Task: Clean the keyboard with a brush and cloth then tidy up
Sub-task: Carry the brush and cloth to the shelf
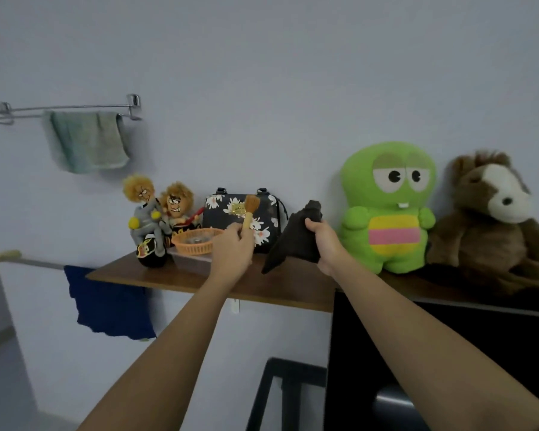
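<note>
**Up at the shelf, brush and cloth in hand**

Nearest the camera, two bare forearms reach up and forward toward a brown wooden shelf [181,283] fixed to a pale wall. The left hand [232,250] is curled around the pale wooden handle of a small brush with tan bristles [250,213], held upright with the bristles pointing up. The right hand [324,244] is clenched on a dark brown cloth [293,244], which bunches above the fist and hangs down to a point close to the shelf's front edge.

Just beyond the left hand sits an orange plastic basket [193,242] on a clear plastic box [190,259]. Behind the brush stands a black handbag printed with white flowers [227,209]. Left of the basket are two yellow-haired cartoon dolls on a toy motorbike [154,213]. Right of the cloth stands a green plush creature with a striped belly [388,209], and beside it a brown plush horse [492,225].

On the wall, a greenish towel [87,141] hangs from a metal rail [69,107]; a blue fabric [109,301] hangs lower.
</note>
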